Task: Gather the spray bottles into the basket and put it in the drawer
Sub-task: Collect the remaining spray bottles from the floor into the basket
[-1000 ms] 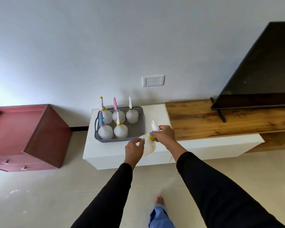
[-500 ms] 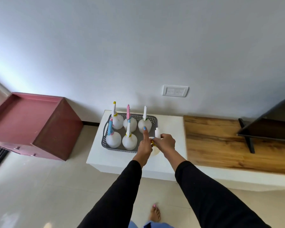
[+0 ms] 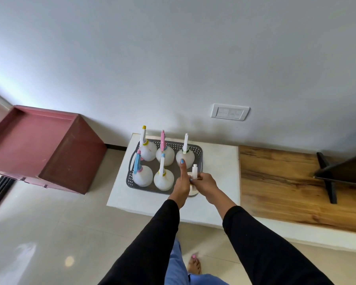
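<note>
A white spray bottle (image 3: 194, 177) is held upright in the near right corner of the grey basket (image 3: 199, 153), its long axis vertical and its nozzle pointing up; its round body is mostly hidden behind the hands. The fingers of the right hand (image 3: 205, 183) are curled round its neck. The left hand (image 3: 181, 184) is placed just beside it, with one finger stretched straight toward the far side and the tip close to the green-collared bottle (image 3: 185, 156); whether it touches cannot be told. Five other bottles are stood upright in the basket in two rows, leaving little free floor inside. The basket is set on a white cabinet top (image 3: 220, 161), with bare surface to its right and a narrow strip at the near edge. A wooden shelf (image 3: 275, 182) is joined on the right, and a red cabinet (image 3: 39, 147) is stood well apart on the left.
</note>
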